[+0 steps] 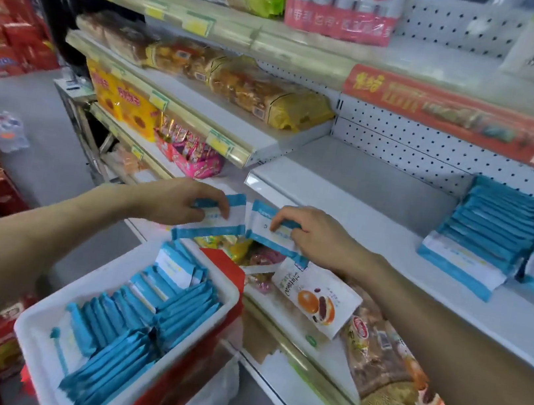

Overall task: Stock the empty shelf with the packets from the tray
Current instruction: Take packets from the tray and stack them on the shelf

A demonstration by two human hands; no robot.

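The left hand (pixel 185 204) pinches a flat packet (pixel 234 213) near its upper edge, with the fingers curled over its face. The right hand (pixel 310 238) grips a second packet (pixel 260 227) in much the same way, fingers bent across the front. The two hang side by side, almost touching and tilted toward the camera. They are just in front of the shelf's front lip and above the far end of the tray.

Each is a thin rectangular pouch of smooth, slightly glossy film. It is white in the middle, with bright blue bands along the top and bottom seams. The print is too blurred to read.

Below the hands sits the tray (pixel 40 321), a white plastic tub with a rounded rim. It is packed with rows of packets (pixel 138 315) standing on edge, so mostly their blue seams show.

The shelf (pixel 363 196) is smooth white metal, backed by a white pegboard (pixel 406 143) dotted with small holes. Toward its right end lie two stacks (pixel 486 231) of the same packets, overlapped like shingles with the white fronts lowest.
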